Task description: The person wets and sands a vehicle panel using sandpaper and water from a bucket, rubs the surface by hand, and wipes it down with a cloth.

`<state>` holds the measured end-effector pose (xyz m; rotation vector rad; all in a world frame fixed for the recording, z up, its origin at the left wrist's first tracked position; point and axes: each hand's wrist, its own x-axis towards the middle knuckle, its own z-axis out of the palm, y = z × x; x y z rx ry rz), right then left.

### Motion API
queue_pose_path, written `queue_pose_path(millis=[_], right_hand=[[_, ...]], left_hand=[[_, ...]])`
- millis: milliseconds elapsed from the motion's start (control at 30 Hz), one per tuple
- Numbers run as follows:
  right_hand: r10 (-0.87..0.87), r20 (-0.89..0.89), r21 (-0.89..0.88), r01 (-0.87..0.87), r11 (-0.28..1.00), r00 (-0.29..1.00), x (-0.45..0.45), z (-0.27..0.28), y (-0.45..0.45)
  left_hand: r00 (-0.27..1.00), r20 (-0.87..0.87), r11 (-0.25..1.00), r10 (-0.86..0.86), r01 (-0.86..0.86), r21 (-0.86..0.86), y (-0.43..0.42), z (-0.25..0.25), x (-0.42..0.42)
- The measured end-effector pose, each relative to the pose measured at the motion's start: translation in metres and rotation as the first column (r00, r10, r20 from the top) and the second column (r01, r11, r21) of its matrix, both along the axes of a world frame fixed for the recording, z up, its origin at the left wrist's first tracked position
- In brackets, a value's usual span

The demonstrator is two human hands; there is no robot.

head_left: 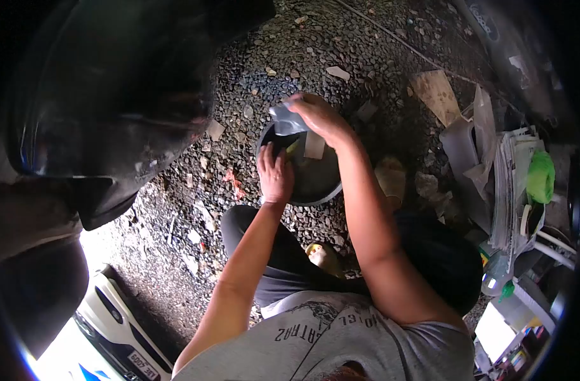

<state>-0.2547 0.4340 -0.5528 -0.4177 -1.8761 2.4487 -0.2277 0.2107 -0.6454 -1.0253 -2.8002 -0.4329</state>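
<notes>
A round dark basin (pixel 321 182) rests on the gravel in front of my knees. My left hand (pixel 275 174) lies at its left side, palm down, fingers stretched out and slightly apart over the rim. Above the far side of the basin, my right hand (pixel 314 115) is closed on a greyish, see-through plastic piece (pixel 288 120), perhaps a bag or a small container. A pale flat rectangular piece (pixel 314 145) shows in the basin below my right wrist. Close to my left fingertips is a small yellow-green thing (pixel 292 149), too small to name.
Loose gravel (pixel 372 63) surrounds the basin. A big dark shiny object (pixel 112 89) looms at the left. On the right stand stacked papers (pixel 509 184), a green plastic bag (pixel 540 178) and a clear bottle (pixel 495 277). A white car (pixel 112 317) is at lower left.
</notes>
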Motion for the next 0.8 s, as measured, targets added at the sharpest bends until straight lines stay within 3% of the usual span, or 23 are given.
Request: queue_pose_path(millis=[33, 100, 167, 233, 300, 367, 467, 533, 633, 667, 767, 800], right_hand=[[0.049, 0.039, 0.188, -0.055, 0.981, 0.998, -0.002, -0.038, 0.006], [0.124, 0.223, 0.342, -0.197, 0.919, 0.967, 0.004, -0.070, 0.003], [-0.064, 0.381, 0.627, -0.207, 0.751, 0.922, 0.002, -0.132, -0.023], [-0.156, 0.469, 0.659, -0.227, 0.717, 0.869, 0.011, -0.140, -0.033], [-0.144, 0.355, 0.818, -0.233, 0.525, 0.924, 0.024, -0.179, -0.042], [-0.153, 0.405, 0.803, -0.271, 0.530, 0.902, 0.030, -0.218, -0.043], [-0.190, 0.487, 0.760, -0.306, 0.574, 0.853, 0.028, -0.244, -0.029], [-0.143, 0.515, 0.743, -0.356, 0.566, 0.845, 0.037, -0.215, -0.025], [-0.228, 0.253, 0.821, -0.084, 0.564, 0.940, 0.047, -0.201, -0.028], [-0.140, 0.353, 0.836, -0.246, 0.490, 0.925, 0.047, -0.161, -0.025], [0.145, 0.384, 0.831, -0.410, 0.376, 0.912, 0.035, -0.095, -0.010], [0.206, 0.346, 0.877, -0.394, 0.275, 0.915, 0.030, -0.079, -0.005]], left_hand=[[0.991, 0.131, 0.999, 0.012, -0.006, -0.049, 0.005, 0.002, -0.001], [0.921, 0.386, 0.988, 0.051, 0.009, -0.152, 0.017, 0.010, 0.001], [0.837, 0.516, 0.959, 0.184, -0.036, -0.283, 0.028, 0.000, -0.008], [0.728, 0.628, 0.938, 0.277, -0.062, -0.342, 0.028, -0.034, -0.018], [0.696, 0.663, 0.926, 0.277, -0.009, -0.378, 0.023, -0.055, -0.020], [0.690, 0.671, 0.915, 0.272, 0.031, -0.403, 0.022, -0.048, -0.018], [0.707, 0.649, 0.914, 0.280, 0.010, -0.406, 0.026, 0.010, -0.011], [0.697, 0.648, 0.927, 0.308, -0.066, -0.371, 0.022, 0.044, -0.010], [0.837, 0.542, 0.996, 0.080, -0.080, -0.024, 0.000, 0.068, 0.000], [0.767, 0.630, 0.966, 0.118, -0.235, 0.105, 0.007, 0.115, 0.009], [0.903, 0.430, 0.870, 0.013, -0.222, 0.440, 0.004, 0.129, 0.022], [0.919, 0.393, 0.839, 0.023, -0.231, 0.492, 0.006, 0.132, 0.027]])
